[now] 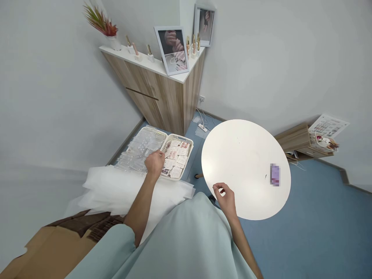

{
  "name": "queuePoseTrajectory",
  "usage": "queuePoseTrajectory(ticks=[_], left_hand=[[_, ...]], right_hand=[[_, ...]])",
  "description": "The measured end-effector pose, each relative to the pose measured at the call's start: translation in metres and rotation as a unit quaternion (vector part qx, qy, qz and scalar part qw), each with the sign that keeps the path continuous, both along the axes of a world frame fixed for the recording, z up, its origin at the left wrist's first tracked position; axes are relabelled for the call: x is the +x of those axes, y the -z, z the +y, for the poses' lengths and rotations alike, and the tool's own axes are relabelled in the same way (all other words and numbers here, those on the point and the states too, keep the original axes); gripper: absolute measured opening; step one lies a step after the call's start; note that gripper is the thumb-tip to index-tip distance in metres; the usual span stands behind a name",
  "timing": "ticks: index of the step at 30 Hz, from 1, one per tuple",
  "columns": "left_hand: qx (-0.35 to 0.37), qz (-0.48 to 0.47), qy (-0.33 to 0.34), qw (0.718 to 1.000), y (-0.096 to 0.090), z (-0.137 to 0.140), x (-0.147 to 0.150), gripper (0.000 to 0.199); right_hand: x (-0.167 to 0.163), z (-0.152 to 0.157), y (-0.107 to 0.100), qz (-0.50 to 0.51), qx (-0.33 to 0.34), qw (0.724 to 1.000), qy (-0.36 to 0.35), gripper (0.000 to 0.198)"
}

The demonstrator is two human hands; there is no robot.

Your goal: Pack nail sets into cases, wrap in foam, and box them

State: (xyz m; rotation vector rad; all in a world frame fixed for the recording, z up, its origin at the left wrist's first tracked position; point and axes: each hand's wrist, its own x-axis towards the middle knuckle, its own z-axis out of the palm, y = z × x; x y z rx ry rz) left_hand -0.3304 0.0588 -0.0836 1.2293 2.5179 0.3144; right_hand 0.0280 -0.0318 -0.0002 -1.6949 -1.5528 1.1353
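Observation:
My left hand [155, 163] is closed at the left rim of a white plastic basket [191, 149], its fingertips pinched together; what they hold, if anything, is too small to make out. Inside the basket lie several small printed cards and packets [176, 159]. Left of it, a second container [147, 139] is heaped with clear plastic pieces, partly behind my left hand. My right hand [225, 199] hovers by the near left edge of a round white table [244, 155], thumb and fingers curled into a loop with nothing visible in them.
On the table lies a blurred purple item [275, 175]. White wrapping sheets [116, 186] and a cardboard box [55, 248] are at lower left. A wooden corner cabinet [168, 97] bears picture frames and small bottles. Cables with a power strip [202, 127] lie on the floor. A low shelf [293, 141] stands right.

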Motion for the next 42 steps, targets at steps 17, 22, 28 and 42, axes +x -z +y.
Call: queuePoseTrajectory(ticks=[17,22,28,42], left_hand=[[0.121,-0.672,-0.080,0.726,-0.092,-0.042,0.222,0.049],[0.077,-0.700,-0.063,0.707,-0.094,-0.041,0.267,0.045],[0.000,-0.788,-0.039,0.615,-0.086,-0.047,0.289,0.041],[0.062,-0.774,0.020,0.630,-0.100,-0.058,0.311,0.049]], right_hand=[[0.069,0.076,-0.031,0.090,0.031,0.995,0.010,0.027],[0.098,0.080,-0.036,0.140,0.021,0.988,0.053,0.030],[0.125,0.079,-0.032,0.226,-0.025,0.973,0.049,0.035],[0.121,0.064,-0.040,0.213,0.007,0.975,0.065,0.039]])
